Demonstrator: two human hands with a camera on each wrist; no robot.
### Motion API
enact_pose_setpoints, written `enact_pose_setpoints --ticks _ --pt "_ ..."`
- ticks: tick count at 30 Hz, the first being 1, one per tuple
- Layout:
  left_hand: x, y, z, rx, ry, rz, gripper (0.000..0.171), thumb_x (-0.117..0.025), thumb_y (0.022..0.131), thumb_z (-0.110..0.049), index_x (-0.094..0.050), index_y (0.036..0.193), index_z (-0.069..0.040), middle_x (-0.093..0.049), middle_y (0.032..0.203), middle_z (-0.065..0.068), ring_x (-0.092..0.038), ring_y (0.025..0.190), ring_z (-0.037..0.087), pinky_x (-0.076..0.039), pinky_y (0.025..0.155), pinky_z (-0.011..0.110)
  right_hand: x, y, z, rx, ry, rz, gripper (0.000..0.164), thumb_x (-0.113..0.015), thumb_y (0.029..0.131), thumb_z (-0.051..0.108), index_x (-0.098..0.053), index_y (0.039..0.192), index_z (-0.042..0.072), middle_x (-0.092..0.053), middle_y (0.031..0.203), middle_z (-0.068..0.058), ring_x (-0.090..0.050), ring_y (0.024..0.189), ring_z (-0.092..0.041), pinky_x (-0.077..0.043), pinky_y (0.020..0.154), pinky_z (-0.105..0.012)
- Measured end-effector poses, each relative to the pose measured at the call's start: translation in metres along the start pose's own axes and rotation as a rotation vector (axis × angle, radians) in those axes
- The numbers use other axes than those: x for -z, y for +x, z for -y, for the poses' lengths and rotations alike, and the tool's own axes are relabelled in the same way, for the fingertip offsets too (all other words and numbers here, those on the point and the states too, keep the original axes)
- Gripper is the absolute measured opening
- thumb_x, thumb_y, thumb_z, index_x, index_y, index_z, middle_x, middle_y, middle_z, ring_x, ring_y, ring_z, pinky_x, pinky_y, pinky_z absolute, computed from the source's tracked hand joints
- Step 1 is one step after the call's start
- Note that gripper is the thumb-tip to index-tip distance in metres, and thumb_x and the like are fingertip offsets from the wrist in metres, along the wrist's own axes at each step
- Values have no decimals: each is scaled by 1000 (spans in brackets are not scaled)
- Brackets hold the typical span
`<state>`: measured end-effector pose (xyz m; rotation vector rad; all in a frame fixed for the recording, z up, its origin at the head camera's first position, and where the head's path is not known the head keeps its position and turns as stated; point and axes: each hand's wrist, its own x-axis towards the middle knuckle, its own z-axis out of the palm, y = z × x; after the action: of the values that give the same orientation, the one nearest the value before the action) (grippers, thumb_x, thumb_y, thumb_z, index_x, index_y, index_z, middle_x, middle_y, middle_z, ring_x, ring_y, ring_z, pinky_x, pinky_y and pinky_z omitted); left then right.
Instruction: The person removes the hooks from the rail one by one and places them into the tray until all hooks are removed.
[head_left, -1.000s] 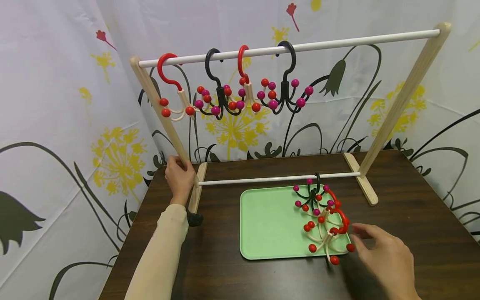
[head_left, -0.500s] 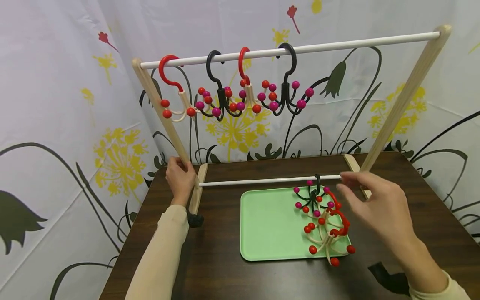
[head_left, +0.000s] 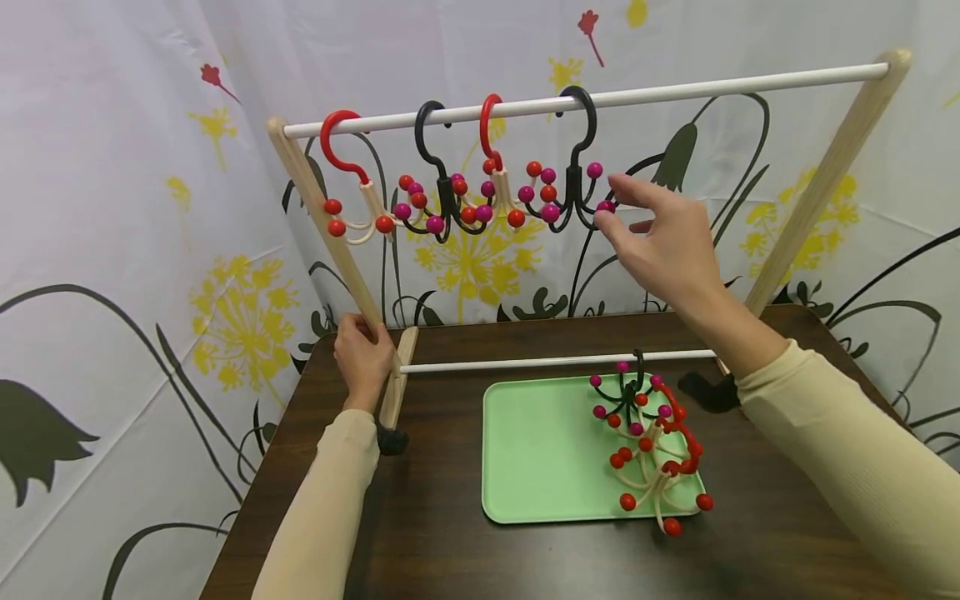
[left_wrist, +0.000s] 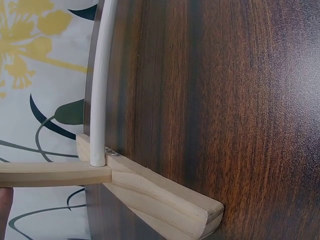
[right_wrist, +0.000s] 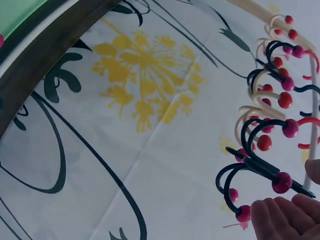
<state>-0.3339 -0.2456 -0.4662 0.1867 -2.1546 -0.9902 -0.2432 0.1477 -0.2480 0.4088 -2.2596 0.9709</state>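
Observation:
My left hand (head_left: 362, 358) grips the lower left wooden post (head_left: 330, 250) of a small rack; in the left wrist view only a fingertip (left_wrist: 4, 207) shows. My right hand (head_left: 671, 246) is raised at the rightmost black hanger (head_left: 573, 187), thumb and forefinger spread beside one of its magenta balls (head_left: 604, 207). That hanger hooks over the white top rail (head_left: 712, 88). Left of it hang a red-hooked hanger (head_left: 499, 179), a black hanger (head_left: 444, 196) and another red-hooked hanger (head_left: 369, 200), all with ball-tipped curved arms.
On the brown table (head_left: 442, 533) lies a green tray (head_left: 525, 450). A black hanger (head_left: 630, 396) and red-hooked hangers (head_left: 660, 479) lie bunched on its right side, some balls past the edge. A low white bar (head_left: 525, 362) joins the rack's feet; a flowered curtain (head_left: 150, 333) hangs behind.
My right hand has risen from beside the tray's right edge up to the rightmost black hanger on the rail. My left hand has stayed on the post.

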Motion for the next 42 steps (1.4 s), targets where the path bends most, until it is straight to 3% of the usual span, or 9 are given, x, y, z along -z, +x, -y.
enact_pose_setpoints --ticks 3,8,13,19,27,36,42 --pt "-2 0 -1 0 5 7 19 -67 87 -13 -56 97 -2 -58 88 16 -57 80 35 -43 77 51 -6 14 0 -46 -28 46 44 -64 95 27 -60 135 11 -66 124 -9 -70 95 -22 -53 74 -30" --pt "-3 -1 -2 2 1 17 18 -67 87 -13 -56 96 -2 -59 89 15 -58 81 34 -44 77 51 -14 30 -3 -116 -48 165 53 -62 96 29 -50 144 10 -60 133 -9 -62 115 -24 -51 86 -39" --pt "-2 -1 -4 -8 -5 12 18 -68 87 -11 -56 96 -1 -58 89 16 -58 81 35 -44 77 51 -22 38 -7 -164 -74 228 54 -60 97 30 -47 146 11 -62 131 -11 -63 114 -25 -51 85 -40" --pt "-1 -1 -4 -5 5 7 18 -68 86 -12 -56 96 -1 -59 88 15 -58 81 34 -43 78 51 -25 44 -10 -213 -153 185 49 -60 97 29 -54 141 9 -69 118 -11 -66 106 -25 -47 86 -42" --pt "-1 0 -4 -8 -6 6 18 -67 86 -11 -56 96 0 -59 89 16 -58 81 34 -43 78 51 -27 47 -11 -222 -191 132 40 -63 96 27 -63 131 8 -70 114 -11 -66 105 -25 -47 85 -41" --pt "-2 -1 -2 -63 -26 -21 16 -65 87 -8 -55 95 2 -57 87 18 -57 77 36 -43 72 52 -28 49 -9 -199 -150 103 29 -64 96 25 -70 117 7 -72 109 -8 -68 100 -23 -47 81 -39" --pt "0 -2 -2 -50 -30 -21 17 -66 87 -8 -56 95 2 -57 87 18 -56 78 36 -42 73 52 -27 50 -6 -216 -108 94 30 -63 96 26 -70 119 8 -72 110 -7 -68 101 -21 -48 82 -38"
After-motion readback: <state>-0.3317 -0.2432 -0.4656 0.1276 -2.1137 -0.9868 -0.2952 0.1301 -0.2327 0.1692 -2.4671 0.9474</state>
